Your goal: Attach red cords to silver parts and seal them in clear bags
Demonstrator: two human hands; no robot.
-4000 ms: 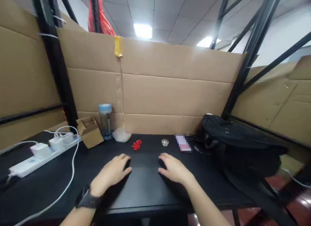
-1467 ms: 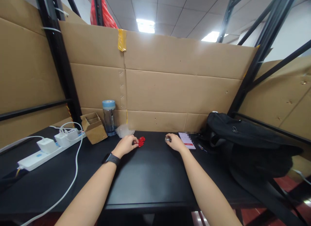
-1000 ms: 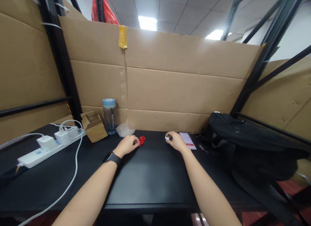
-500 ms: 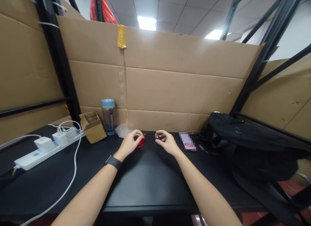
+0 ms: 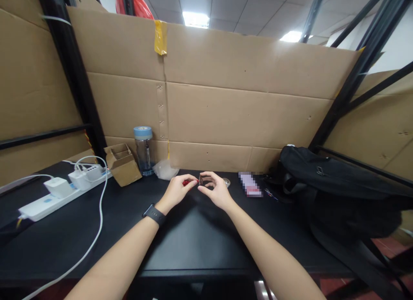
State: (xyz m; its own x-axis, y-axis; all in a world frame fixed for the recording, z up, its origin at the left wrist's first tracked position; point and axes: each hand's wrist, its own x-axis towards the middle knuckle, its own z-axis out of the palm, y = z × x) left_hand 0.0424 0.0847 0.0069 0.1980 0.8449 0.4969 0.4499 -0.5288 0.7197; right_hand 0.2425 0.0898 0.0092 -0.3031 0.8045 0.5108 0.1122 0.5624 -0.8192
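Red piece (image 5: pixel 186 182) — tiny — in left hand (image 5: pixel 176 192); round part (image 5: pixel 201 180) in right hand (image 5: pixel 217 191).

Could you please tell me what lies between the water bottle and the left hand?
In the head view, a crumpled clear plastic bag lies between the water bottle and the left hand, which pinches a small red piece.

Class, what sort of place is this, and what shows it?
Probably a makeshift work booth in a warehouse: a black table walled by cardboard, metal racking, a power strip.
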